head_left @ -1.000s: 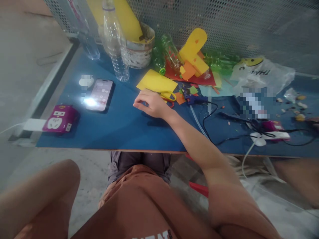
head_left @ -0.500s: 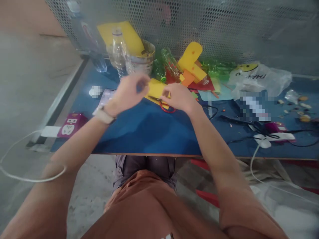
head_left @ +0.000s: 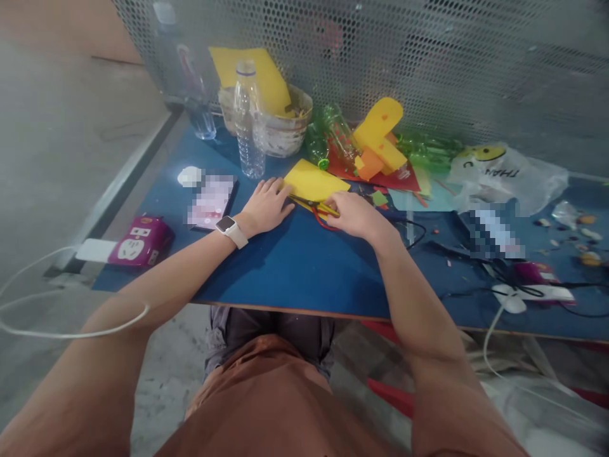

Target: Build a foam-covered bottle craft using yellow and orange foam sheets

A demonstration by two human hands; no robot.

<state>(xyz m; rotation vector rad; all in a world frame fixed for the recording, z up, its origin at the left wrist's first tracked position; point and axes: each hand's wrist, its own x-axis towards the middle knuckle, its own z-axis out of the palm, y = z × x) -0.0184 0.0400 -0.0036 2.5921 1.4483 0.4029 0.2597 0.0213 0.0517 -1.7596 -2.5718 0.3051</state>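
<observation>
My left hand [head_left: 267,204] lies flat on the blue table, fingers stretched out, its fingertips at the left corner of a folded piece of yellow paper [head_left: 316,180]. Scissors [head_left: 318,214] with dark blades and red handles lie along the paper's near edge. My right hand [head_left: 354,214] is closed, with curled fingers over the handle end of the scissors and the paper's right corner. Its fingertips are partly hidden. A phone [head_left: 212,202], its screen lit, rests left of my left hand. Beyond the paper stands a clear plastic bottle [head_left: 249,120].
A basket [head_left: 285,136] with yellow sheets stands at the back. Green bottles [head_left: 328,130] and a yellow paper shape [head_left: 380,130] lie beside it. On the right are a plastic bag [head_left: 509,178] and black cables [head_left: 518,291]. A purple socket block [head_left: 141,241] sits at the left edge.
My left hand has come down from above the paper and now lies flat on the table by its left corner. The right hand stays at the scissors. The camera view has shifted slightly.
</observation>
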